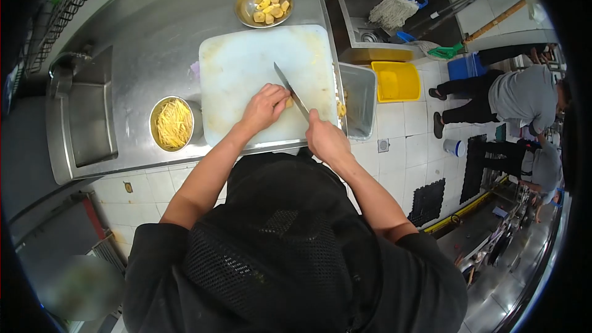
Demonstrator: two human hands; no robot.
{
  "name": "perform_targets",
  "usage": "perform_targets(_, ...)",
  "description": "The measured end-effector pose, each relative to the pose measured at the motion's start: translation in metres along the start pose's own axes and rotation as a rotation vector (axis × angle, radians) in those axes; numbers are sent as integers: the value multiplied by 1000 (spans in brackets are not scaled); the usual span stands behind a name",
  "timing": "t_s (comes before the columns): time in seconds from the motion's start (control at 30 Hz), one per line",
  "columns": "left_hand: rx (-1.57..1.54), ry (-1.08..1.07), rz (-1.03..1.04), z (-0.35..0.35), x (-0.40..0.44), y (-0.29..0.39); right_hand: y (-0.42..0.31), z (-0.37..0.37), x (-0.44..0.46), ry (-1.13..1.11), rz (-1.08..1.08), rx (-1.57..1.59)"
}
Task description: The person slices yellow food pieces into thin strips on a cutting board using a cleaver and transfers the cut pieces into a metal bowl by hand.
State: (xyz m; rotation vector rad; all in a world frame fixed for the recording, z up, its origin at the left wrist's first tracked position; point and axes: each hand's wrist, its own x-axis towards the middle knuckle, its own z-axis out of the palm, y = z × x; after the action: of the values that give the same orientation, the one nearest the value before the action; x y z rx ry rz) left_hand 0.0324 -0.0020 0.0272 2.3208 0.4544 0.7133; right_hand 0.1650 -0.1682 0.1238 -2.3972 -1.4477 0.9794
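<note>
My right hand (327, 138) is closed round the handle of a kitchen knife (290, 88), its blade pointing up and to the left over the white cutting board (246, 55). Curled fingers of my left hand (266, 107) press a small yellow piece of ginger (288, 103) onto the board, right beside the blade. Beyond the board stands a metal bowl (239, 7) with peeled ginger chunks (269, 8). A metal container (196, 117) at the left holds thin yellow strips (173, 124).
The steel counter (148, 55) has a small sink (92, 117) at its left end. Against its right edge is a grey bin (361, 102), with a yellow tub (394, 81) farther right. A mop (393, 12) leans by the back sink. Two people (524, 98) stand at the far right.
</note>
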Motion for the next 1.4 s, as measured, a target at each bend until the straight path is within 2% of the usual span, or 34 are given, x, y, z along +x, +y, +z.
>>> perform_targets(0.13, -1, -8, -18, 3, -2, 0, -7, -10, -15, -107, 84, -24)
perform_targets(0.27, 19, 12, 5, 0, -2, 4, 6, 20, 16, 3, 3, -21)
perform_targets(0.43, 17, 16, 1, 4, -3, 2, -4, -14, -16, -53, 24, 3)
perform_targets(0.53, 10, 23, -1, 3, -3, 4, 10, 23, 14, 32, -29, 6)
perform_targets(0.73, 6, 36, 15, 3, -5, 2, -7, -19, -21, -72, 27, -5)
perform_targets(0.87, 24, 32, 14, 6, -5, 1, 9, 22, 10, -17, 3, -1)
perform_targets(0.97, 11, 20, 29, 2, -5, 2, -2, 5, 6, -2, 31, -8)
perform_targets(1.03, 10, 34, 19, 5, -4, 2, -8, -19, -19, -75, 31, 24)
perform_targets(1.2, 22, 49, 13, 7, -8, 2, 2, 21, 8, -36, 38, 11)
perform_targets(1.4, 36, 8, 3, -2, -2, 4, 11, 19, 27, 21, -16, 25)
